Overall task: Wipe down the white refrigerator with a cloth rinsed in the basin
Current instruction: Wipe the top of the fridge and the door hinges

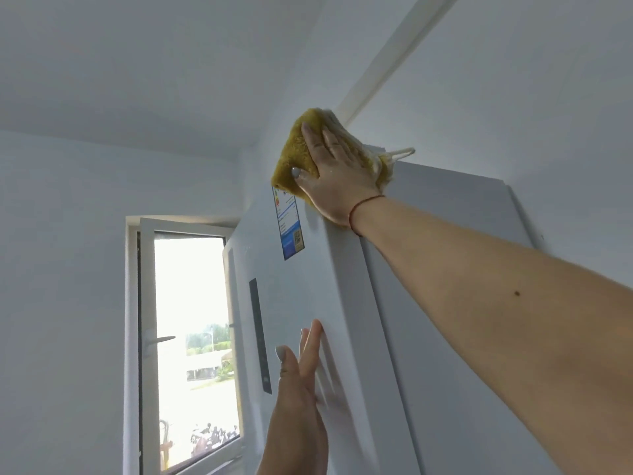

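The tall white refrigerator (329, 286) fills the middle of the head view, seen from below. My right hand (334, 169) is stretched up to its top front corner and presses a mustard-yellow cloth (296, 150) flat against the door's upper edge. A white loop (402, 153) on the cloth sticks out to the right. My left hand (301, 395) rests flat on the door lower down, fingers straight and together, holding nothing. An energy label sticker (289, 222) sits just under the cloth. The basin is not in view.
A dark vertical display strip (260, 337) runs down the door. An open white window (188, 337) with a handle is to the left. White walls, ceiling and a white cable duct (387, 60) surround the fridge top.
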`<state>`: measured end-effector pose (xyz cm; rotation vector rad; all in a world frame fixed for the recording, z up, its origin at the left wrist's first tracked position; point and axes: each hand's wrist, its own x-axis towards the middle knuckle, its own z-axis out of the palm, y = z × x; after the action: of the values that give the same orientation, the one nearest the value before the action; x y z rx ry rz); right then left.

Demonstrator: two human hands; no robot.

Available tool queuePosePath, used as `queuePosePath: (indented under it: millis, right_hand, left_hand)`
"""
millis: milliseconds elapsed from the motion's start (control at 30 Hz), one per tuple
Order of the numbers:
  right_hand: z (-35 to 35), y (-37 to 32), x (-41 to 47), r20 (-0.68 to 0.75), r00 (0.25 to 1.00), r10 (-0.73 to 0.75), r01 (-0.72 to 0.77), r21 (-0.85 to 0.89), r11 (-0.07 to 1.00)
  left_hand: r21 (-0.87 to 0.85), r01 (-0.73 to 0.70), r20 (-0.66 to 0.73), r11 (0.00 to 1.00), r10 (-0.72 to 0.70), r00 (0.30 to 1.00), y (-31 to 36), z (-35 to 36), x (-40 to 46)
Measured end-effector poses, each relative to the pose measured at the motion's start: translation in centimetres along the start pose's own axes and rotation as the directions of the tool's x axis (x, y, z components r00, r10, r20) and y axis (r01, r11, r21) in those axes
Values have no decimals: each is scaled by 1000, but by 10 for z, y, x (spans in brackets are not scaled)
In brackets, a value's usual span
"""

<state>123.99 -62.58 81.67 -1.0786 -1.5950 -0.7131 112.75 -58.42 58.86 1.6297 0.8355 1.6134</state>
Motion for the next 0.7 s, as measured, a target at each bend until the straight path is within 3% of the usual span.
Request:
queuePosePath:
  millis: [67,100,167,333,533,700]
  right_hand:
    - [13,1,-23,-43,999,-11,12,14,1000]
    - [18,1,-33,-62,998,-23,24,23,999]
    - [28,6,-61,-67,997,-32,35,45,998]
    - [59,18,-151,-98,993,-64,72,76,995]
    - [97,27,-274,-168,985,-50,62,70,996]
    - [127,33,-362,-222,972,-81,77,-26,997]
  left_hand:
    - [-14,-85,105,996,86,991,29,-19,-8]
    - [-211,-31,182,977,71,981,23,-11,-26]
    - [-269,18,139,963,21,990,30,-12,-33]
    - [-263,3,151,965,38,988,24,-13,-33]
    - [-313,55,300,948,44,953,20,-22,-37]
    - [-265,14,227,964,48,973,21,-16,-39]
